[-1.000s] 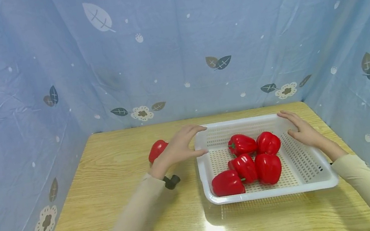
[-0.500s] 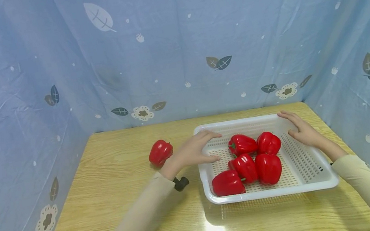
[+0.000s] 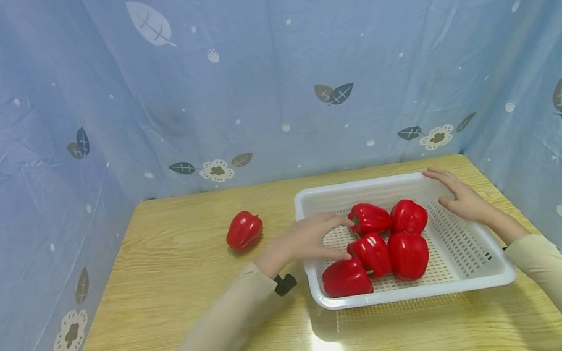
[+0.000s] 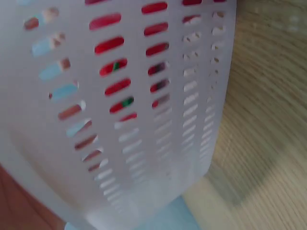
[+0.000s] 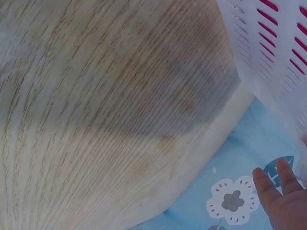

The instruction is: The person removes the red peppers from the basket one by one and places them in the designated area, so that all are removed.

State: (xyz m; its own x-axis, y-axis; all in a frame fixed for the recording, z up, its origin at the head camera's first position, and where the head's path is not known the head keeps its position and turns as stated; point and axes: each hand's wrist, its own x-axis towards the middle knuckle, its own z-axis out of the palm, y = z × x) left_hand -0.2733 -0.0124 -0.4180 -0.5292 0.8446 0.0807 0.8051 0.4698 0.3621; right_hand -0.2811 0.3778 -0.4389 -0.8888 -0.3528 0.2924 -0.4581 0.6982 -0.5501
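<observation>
A white perforated plastic basket (image 3: 409, 293) holds several red bell peppers (image 3: 408, 256). My left hand (image 3: 311, 240) reaches over its left wall, thumb and fingers apart. Its fingertips come close to the rear-left bell pepper (image 3: 370, 218), and its thumb is just above the front-left bell pepper (image 3: 345, 279); contact cannot be made out. On the opposite side, my right hand (image 3: 463, 205) is at the basket's right rim with fingers extended and thumb apart, gripping no pepper. Behind the left forearm, one more red bell pepper (image 3: 244, 231) lies on the table outside the basket.
The wooden table (image 3: 167, 296) is bounded by a blue patterned curtain (image 3: 264, 78) at the back and both sides. A dark wrist camera (image 3: 284, 284) hangs beneath the left wrist, beside the basket's left wall.
My left hand has moved right, from beside the loose pepper to over the basket and its peppers, uncovering the loose one. The right hand and basket have stayed put.
</observation>
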